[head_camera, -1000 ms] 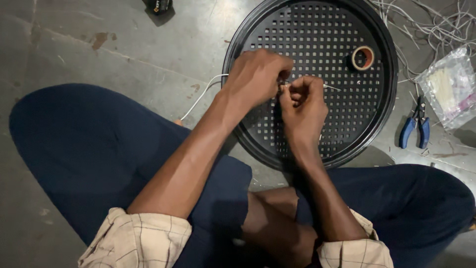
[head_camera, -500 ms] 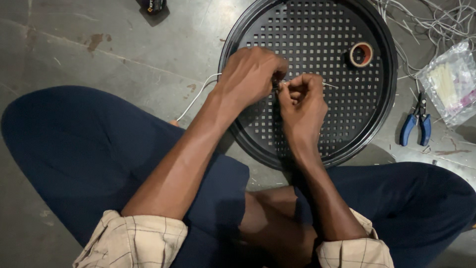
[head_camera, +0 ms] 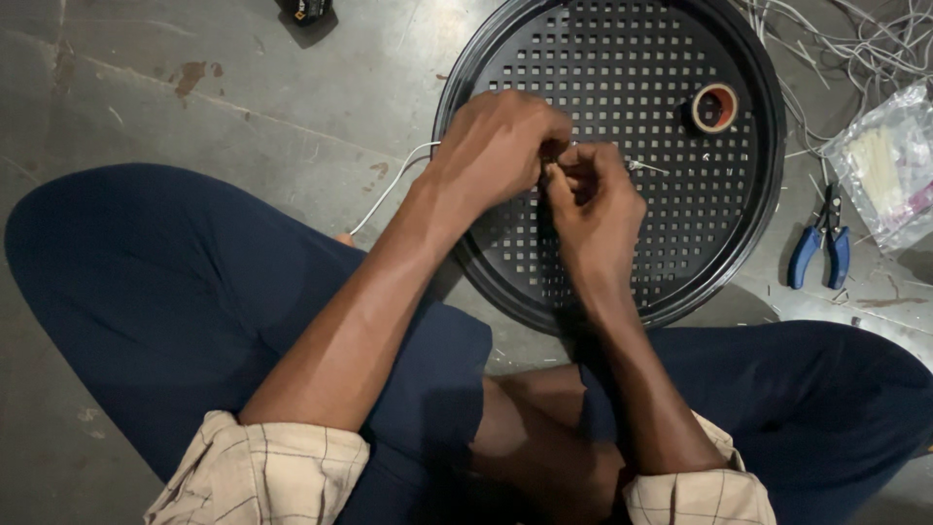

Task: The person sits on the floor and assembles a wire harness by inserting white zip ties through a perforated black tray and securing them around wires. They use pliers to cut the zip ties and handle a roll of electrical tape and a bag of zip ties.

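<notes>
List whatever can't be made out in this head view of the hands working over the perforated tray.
- The join between the left hand and right hand: curled fingers hide it.
- White wire: one end runs under the left hand, the other behind the knee.
- Black object: cut off by the top edge.
- Clear plastic bag: cut off by the right edge; contents blurred.
- Round black tray: top rim cropped.

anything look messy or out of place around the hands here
Nothing looks damaged or spilled. The one untidy spot is the loose tangle of pale wires sprawled on the floor at top right, by the clear plastic bag and blue-handled pliers. Both hands, left hand and right hand, pinch a thin white wire over the black perforated tray.
</notes>
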